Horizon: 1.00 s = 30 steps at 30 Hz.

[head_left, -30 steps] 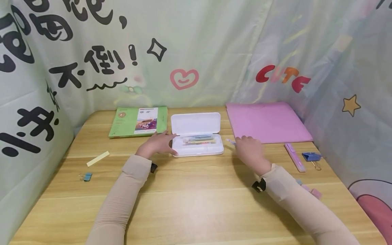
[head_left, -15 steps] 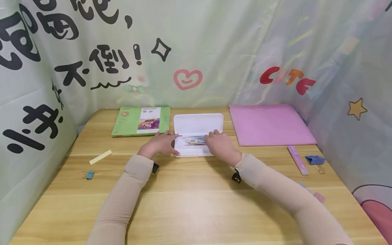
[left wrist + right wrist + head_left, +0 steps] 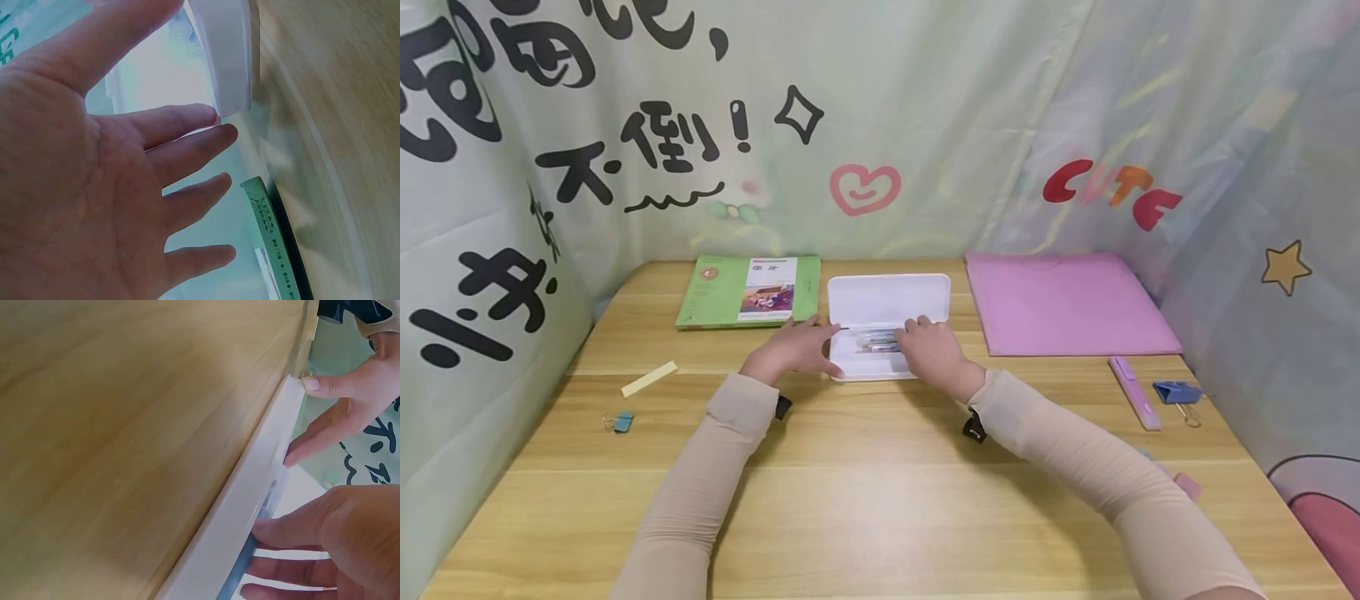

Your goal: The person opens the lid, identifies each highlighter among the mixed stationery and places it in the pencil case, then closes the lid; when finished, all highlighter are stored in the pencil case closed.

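An open white pencil case (image 3: pixel 889 300) lies at the table's back middle, lid raised, with several pens (image 3: pixel 877 341) in its tray. My left hand (image 3: pixel 792 347) is at the case's left end, its fingers spread and nearly straight; the left wrist view shows the index fingertip right at the corner of the case (image 3: pixel 226 62). My right hand (image 3: pixel 931 353) reaches into the right part of the tray. There, in the right wrist view, its thumb and curled fingers close around a slim pen (image 3: pixel 271 494), mostly hidden between them and the case wall.
A green book (image 3: pixel 715 293) lies left of the case, a pink folder (image 3: pixel 1067 304) right of it. A purple pen-shaped item (image 3: pixel 1134 393), blue binder clip (image 3: pixel 1177 392) and pink block (image 3: pixel 1187 485) are at right; a cream strip (image 3: pixel 649 379) and teal clip (image 3: pixel 623 422) at left.
My right hand has moved left with the pen, from beside the pink folder into the pencil case, and has hardly moved since half a second ago. My left hand has stayed at the case's left end.
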Available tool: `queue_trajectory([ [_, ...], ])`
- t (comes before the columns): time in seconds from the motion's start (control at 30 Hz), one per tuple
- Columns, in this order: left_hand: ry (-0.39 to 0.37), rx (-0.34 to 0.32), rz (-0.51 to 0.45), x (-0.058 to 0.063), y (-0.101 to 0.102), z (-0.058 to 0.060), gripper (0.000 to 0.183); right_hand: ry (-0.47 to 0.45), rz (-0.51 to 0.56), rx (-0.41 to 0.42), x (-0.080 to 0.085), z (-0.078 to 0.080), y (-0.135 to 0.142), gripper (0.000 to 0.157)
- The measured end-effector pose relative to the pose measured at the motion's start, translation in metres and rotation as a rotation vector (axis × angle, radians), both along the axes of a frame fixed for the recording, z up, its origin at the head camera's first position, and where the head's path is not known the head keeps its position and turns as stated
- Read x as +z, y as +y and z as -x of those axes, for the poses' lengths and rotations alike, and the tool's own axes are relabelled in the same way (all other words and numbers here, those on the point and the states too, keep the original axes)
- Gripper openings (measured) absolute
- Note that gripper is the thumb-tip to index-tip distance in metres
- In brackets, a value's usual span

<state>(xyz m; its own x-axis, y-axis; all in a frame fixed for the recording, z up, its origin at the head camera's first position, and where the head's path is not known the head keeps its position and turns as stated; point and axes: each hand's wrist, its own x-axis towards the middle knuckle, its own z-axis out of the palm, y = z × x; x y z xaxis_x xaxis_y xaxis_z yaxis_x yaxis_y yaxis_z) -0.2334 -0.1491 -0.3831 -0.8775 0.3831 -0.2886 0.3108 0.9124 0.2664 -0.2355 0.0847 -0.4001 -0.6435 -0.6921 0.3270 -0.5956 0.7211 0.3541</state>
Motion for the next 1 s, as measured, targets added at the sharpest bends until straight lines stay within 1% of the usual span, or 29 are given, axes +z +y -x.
queue_trajectory([
  [0.1,0.003,0.000,0.001,0.001,0.000,-0.001,0.085,-0.018,-0.011,0.013,0.001,0.000,0.001,0.014],
  [0.2,0.000,0.006,-0.006,0.002,-0.001,-0.002,0.085,-0.032,-0.001,0.028,0.004,0.001,0.002,0.015],
  [0.3,-0.002,0.013,-0.012,0.002,-0.001,-0.003,0.085,-0.015,0.068,0.046,0.011,0.005,0.003,0.014],
  [0.4,0.005,0.015,-0.018,0.000,-0.002,-0.004,0.086,0.014,0.166,0.047,0.019,0.016,0.004,0.014],
  [0.43,0.006,0.016,-0.020,0.000,-0.002,-0.004,0.086,0.021,0.188,0.041,0.022,0.021,0.004,0.018],
  [0.5,0.016,0.023,-0.024,-0.002,-0.003,-0.004,0.086,0.006,0.211,0.012,0.026,0.030,0.004,0.031],
  [0.57,0.027,0.027,-0.025,-0.004,-0.003,-0.003,0.087,-0.036,0.201,-0.028,0.030,0.038,0.005,0.045],
  [0.67,0.049,0.027,-0.023,-0.007,-0.001,-0.003,0.087,-0.102,0.182,-0.079,0.031,0.046,0.005,0.057],
  [0.77,0.072,0.021,-0.014,-0.009,0.002,-0.004,0.088,-0.127,0.175,-0.106,0.028,0.047,0.006,0.059],
  [0.83,0.096,0.024,-0.004,-0.009,0.004,-0.004,0.091,-0.117,0.180,-0.116,0.026,0.045,0.007,0.058],
  [0.9,0.122,0.037,-0.005,-0.009,0.005,-0.005,0.093,-0.111,0.190,-0.116,0.026,0.040,0.008,0.055],
  [1.0,0.141,0.051,-0.019,-0.009,0.004,-0.007,0.096,-0.104,0.221,-0.091,0.028,0.032,0.010,0.045],
])
